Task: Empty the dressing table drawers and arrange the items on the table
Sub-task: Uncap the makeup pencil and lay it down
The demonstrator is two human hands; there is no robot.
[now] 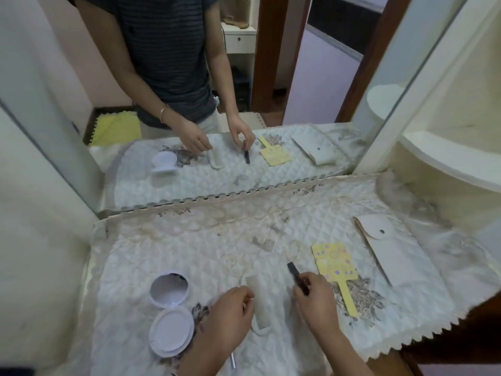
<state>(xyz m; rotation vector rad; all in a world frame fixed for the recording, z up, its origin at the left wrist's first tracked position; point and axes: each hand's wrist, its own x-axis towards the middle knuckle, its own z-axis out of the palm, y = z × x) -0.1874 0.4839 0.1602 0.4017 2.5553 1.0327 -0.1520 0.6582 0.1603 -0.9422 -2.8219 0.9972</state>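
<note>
Arranging is in hand, I judge; the right hand pinches a slim black stick over the quilted table cover, between the white comb and the yellow hand mirror; the left hand curls at the comb's edge, grip unclear; next the stick wants laying flat, parallel to its neighbours.

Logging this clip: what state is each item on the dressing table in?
Round white compact mirror: open, lying flat.
White plastic comb: flat, left hand at its edge.
Slim black stick: pinched by right hand.
Yellow dotted hand mirror: lying flat.
White snap-flap pouch: closed.
</note>
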